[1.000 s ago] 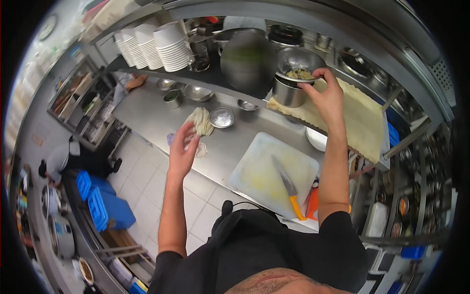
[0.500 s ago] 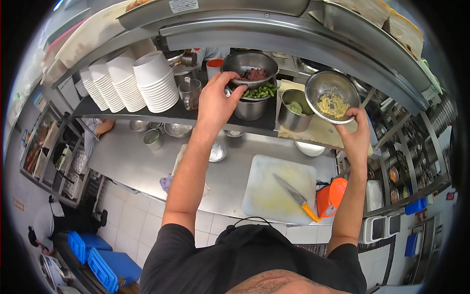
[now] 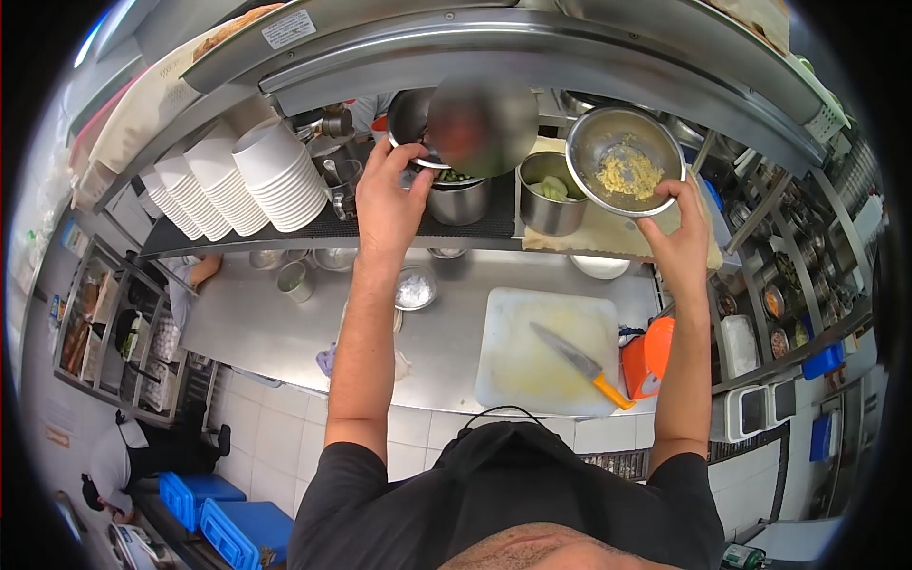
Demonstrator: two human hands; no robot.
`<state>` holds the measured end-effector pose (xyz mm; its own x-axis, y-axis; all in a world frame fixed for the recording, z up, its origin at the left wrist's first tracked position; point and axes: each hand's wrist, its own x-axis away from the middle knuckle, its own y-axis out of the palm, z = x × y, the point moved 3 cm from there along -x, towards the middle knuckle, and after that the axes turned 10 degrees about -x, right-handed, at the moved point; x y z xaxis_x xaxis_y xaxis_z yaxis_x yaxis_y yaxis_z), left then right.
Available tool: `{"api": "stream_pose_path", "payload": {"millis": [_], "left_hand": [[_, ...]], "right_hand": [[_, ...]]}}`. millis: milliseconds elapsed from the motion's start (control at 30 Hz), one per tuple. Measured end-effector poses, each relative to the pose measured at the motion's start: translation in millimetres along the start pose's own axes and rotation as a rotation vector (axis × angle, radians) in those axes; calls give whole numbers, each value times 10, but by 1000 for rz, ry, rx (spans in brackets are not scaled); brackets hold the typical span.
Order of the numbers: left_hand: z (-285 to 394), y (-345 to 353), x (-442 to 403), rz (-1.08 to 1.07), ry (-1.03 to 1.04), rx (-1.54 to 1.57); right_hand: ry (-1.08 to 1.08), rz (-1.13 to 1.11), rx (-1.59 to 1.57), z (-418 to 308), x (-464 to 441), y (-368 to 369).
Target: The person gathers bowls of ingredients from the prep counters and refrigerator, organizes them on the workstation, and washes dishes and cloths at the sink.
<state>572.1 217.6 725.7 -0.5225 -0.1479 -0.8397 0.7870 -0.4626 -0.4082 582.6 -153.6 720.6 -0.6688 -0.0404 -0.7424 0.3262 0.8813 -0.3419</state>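
Observation:
My right hand grips the rim of a steel bowl and holds it tilted; chopped yellowish food lies in it. Beside that bowl, a steel pot with pale green pieces stands on the shelf. My left hand pinches the near rim of another metal bowl, whose right part is hidden by a round blur. Under this bowl some green food shows above a second steel pot.
Stacked white bowls stand on the shelf. Below, the steel counter carries a cutting board, a knife, an orange container and small metal bowls. One person bends at lower left; another person's arm rests by the counter.
My left hand has risen from above the counter to the bowl at the shelf and moved it left. My right hand has lifted its bowl off the pot and tilted it.

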Motion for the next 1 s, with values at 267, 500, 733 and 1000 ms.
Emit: {"api": "stream_pose_path", "payload": {"millis": [267, 500, 733, 1000], "left_hand": [[47, -33, 48, 68, 14, -24], [326, -432, 305, 94, -24, 67], [482, -606, 717, -29, 17, 61], [854, -12, 1153, -487, 142, 450]], "right_hand": [[4, -20, -32, 48, -77, 102], [-6, -176, -141, 180, -171, 547], [-93, -67, -40, -182, 101, 344], [132, -507, -199, -557, 1114, 12]]}}
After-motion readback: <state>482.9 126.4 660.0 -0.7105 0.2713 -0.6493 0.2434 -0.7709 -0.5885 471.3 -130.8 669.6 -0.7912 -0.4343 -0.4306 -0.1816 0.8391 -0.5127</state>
